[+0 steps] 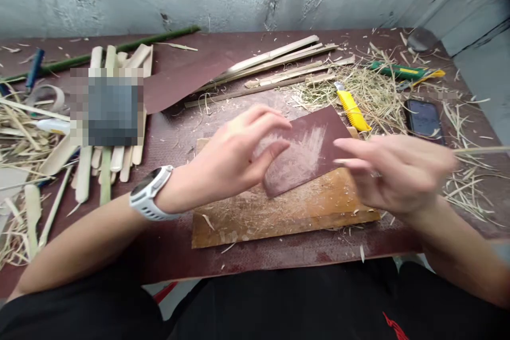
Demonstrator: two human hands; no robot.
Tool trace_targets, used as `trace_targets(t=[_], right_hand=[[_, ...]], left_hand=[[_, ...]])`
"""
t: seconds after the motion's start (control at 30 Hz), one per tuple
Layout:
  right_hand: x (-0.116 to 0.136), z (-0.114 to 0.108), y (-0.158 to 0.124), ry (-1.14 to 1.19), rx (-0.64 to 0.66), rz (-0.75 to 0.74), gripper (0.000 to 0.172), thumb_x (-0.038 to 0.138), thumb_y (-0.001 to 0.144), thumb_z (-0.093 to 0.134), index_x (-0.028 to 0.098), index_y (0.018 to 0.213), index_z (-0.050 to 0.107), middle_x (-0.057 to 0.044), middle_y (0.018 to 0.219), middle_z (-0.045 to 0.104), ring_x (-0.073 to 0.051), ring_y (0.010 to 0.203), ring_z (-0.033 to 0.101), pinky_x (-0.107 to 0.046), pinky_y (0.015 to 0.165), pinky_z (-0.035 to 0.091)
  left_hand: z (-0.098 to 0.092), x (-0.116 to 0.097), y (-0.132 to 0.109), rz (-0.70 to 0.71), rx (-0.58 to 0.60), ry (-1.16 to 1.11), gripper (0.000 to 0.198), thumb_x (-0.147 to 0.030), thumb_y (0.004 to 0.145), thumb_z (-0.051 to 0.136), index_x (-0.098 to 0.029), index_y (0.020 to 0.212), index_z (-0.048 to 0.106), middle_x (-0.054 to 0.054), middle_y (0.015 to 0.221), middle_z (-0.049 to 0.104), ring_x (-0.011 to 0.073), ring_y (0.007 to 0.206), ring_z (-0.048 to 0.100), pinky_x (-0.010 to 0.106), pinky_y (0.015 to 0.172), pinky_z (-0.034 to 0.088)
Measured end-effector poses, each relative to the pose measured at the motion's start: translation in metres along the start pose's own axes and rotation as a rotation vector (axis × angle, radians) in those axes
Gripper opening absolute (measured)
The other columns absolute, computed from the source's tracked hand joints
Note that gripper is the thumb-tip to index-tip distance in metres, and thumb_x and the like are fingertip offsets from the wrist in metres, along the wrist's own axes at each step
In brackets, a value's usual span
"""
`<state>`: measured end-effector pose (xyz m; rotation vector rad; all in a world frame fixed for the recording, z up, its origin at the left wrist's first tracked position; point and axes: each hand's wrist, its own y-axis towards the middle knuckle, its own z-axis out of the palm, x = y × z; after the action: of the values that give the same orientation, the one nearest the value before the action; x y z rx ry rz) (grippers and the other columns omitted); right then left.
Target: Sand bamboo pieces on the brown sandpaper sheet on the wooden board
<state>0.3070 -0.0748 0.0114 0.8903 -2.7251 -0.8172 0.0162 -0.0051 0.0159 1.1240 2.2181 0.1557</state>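
Black clothing (287, 303) lay before the board (279, 220); sandpaper (306, 143) rested on the board; above its left half, the left hand (239, 151) curved, fingers parted, empty; at its right end, the right hand (398, 170) bent near a strip (484, 150), grip unclear.

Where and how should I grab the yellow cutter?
I'd pinch the ridged middle of the yellow cutter, coming from above and the near side with your right hand, which is closer: the broad handle slants toward you, while its narrow pale tip points away.
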Motion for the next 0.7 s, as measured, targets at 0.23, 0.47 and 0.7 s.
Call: trace_targets(t=[0.23,0.47,0.7], right_hand=[[0.008,0.028,0.009,-0.188,0.371,-0.088,0.023,0.029,0.107,0.055,0.021,0.105,0.076,0.000,0.074,0.066,-0.016,0.066,0.054,-0.033,0.061,0.026],[0.005,0.029,0.009,-0.212,0.456,-0.126,0.036,0.021,0.104,0.056,0.029,0.133,0.074,-0.001,0.081,0.068,-0.017,0.068,0.053,-0.033,0.061,0.022],[0.015,0.025,0.012,-0.217,0.527,-0.077,0.040,0.019,0.104,0.052,0.025,0.139,0.072,-0.004,0.088,0.072,-0.018,0.073,0.057,-0.033,0.063,0.026]], left_hand=[[0.022,0.006,-0.011,0.069,0.377,0.364,0.033,-0.042,0.106,0.059,-0.013,0.117,0.069,0.016,0.137,0.065,0.0320,0.118,0.067,0.048,0.101,0.057],[0.020,0.006,-0.011,0.061,0.468,0.409,0.046,-0.051,0.104,0.060,-0.013,0.128,0.064,0.017,0.150,0.058,0.0335,0.129,0.061,0.046,0.104,0.055],[0.021,0.006,-0.013,0.067,0.472,0.453,0.056,-0.058,0.106,0.052,-0.011,0.137,0.059,0.016,0.151,0.057,0.0318,0.131,0.059,0.042,0.103,0.055]])
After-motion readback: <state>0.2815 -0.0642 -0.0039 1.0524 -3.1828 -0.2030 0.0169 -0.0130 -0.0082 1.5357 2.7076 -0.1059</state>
